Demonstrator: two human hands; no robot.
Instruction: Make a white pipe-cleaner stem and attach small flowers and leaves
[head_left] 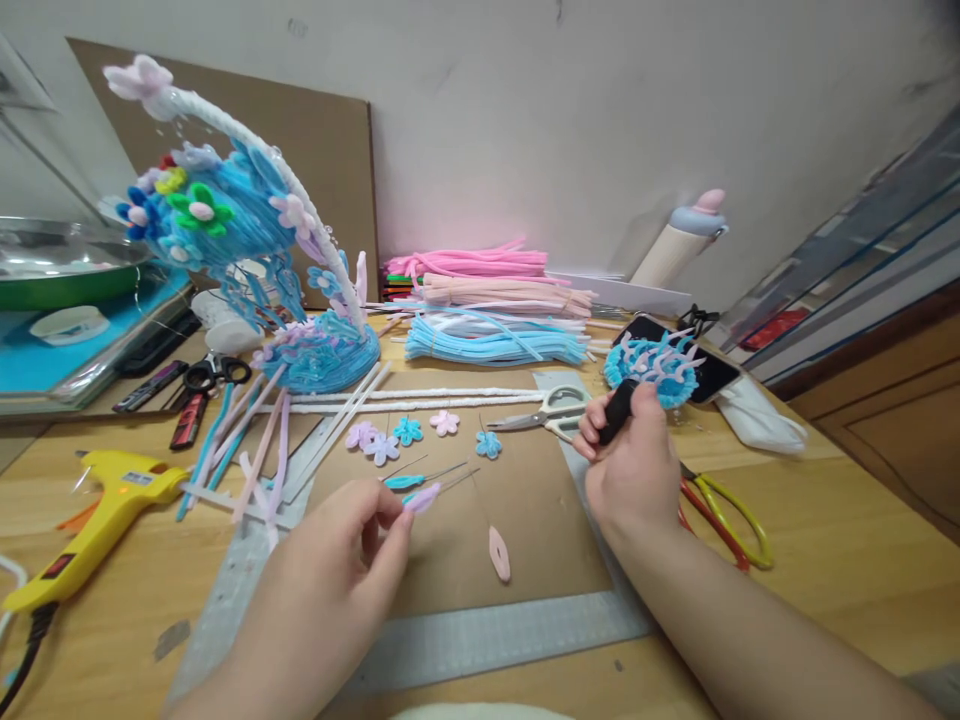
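My left hand (pixel 337 570) pinches a small lilac pipe-cleaner petal (pixel 424 497) between thumb and fingertips, with a bit of blue beside it. Next to it on the cardboard (pixel 442 560) lie a blue petal (pixel 405 482) and a pale pink petal (pixel 499 555), each on a thin wire stem. My right hand (pixel 637 465) is wrapped round a black cylindrical object (pixel 618 412) whose kind I cannot make out. Just behind that hand is a round blue fuzzy piece with lilac tips (pixel 664 365). Several small flowers (pixel 407 431) lie between the hands.
A yellow glue gun (pixel 112 520) lies at left. Behind it stands a tall decorated pipe-cleaner piece (pixel 315 350). Bundles of pipe cleaners (pixel 495 340) lie at the back. Pale-handled scissors (pixel 562 408), yellow-and-red-handled pliers (pixel 731 520) and a tilted bottle (pixel 679 245) are at right.
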